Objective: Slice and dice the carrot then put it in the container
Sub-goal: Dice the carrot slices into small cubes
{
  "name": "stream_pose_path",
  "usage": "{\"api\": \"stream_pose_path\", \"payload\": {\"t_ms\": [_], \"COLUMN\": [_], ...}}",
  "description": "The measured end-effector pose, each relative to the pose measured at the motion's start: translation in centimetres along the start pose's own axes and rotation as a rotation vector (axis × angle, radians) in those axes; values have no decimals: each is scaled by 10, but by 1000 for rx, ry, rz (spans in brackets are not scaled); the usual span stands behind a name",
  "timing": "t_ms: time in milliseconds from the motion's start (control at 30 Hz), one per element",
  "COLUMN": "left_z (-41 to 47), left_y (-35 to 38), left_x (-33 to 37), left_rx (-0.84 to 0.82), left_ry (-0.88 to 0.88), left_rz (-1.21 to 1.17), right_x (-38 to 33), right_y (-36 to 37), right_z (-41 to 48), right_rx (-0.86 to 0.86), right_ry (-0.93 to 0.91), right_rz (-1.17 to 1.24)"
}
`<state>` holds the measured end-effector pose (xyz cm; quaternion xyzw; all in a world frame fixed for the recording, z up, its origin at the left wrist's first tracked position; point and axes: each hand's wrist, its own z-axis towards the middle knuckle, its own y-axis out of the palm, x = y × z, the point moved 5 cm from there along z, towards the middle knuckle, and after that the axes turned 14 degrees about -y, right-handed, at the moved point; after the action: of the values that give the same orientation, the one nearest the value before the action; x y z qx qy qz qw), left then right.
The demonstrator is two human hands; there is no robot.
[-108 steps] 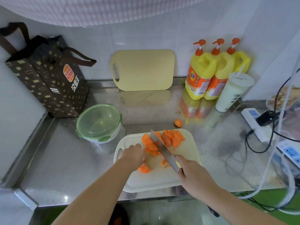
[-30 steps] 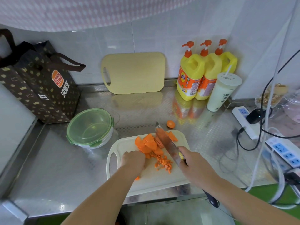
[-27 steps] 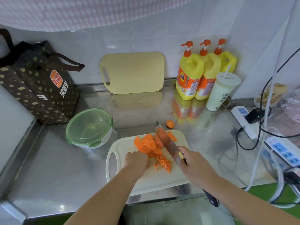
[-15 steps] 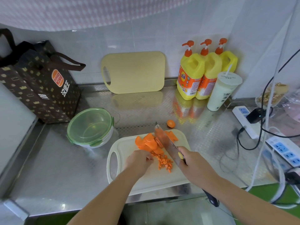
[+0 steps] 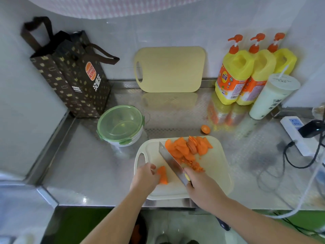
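Observation:
A white cutting board lies on the steel counter in front of me. Orange carrot slices are heaped at its far edge, with a small pile of diced carrot just below them. My left hand holds a few stacked carrot slices at the board's near left. My right hand grips the knife, whose blade points up-left between the stack and the dice. The round container with a green lid stands left of the board, lid on.
A stray carrot end lies on the counter beyond the board. A brown paper bag stands at back left, a yellow board leans on the wall, three yellow bottles and a cup at back right. A power strip with cables lies right.
My left hand has drawn a few slices from the heap down to the board's near left. The knife has swung left, away from the dice.

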<state>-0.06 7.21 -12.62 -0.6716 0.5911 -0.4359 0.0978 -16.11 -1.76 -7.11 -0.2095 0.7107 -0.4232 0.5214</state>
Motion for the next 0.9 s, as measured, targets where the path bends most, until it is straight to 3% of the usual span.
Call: {"api": "stream_pose_path", "payload": {"t_ms": [200,433,900], "left_z": [-6,-4,-3], "left_y": [14,10,11], "left_x": [-2,13,14], "left_rx": [39,93,20], "left_ry": [-43,-51,-103], "left_rz": [-166,-175,-347], "right_x": [-12,-15,-18], "right_y": [19,21,32], "right_z": [-2,11,13], "right_rx": [-30,-3,-111], "right_ry": [-33,-22,-53], "right_rz": [-41,-33,-100]}}
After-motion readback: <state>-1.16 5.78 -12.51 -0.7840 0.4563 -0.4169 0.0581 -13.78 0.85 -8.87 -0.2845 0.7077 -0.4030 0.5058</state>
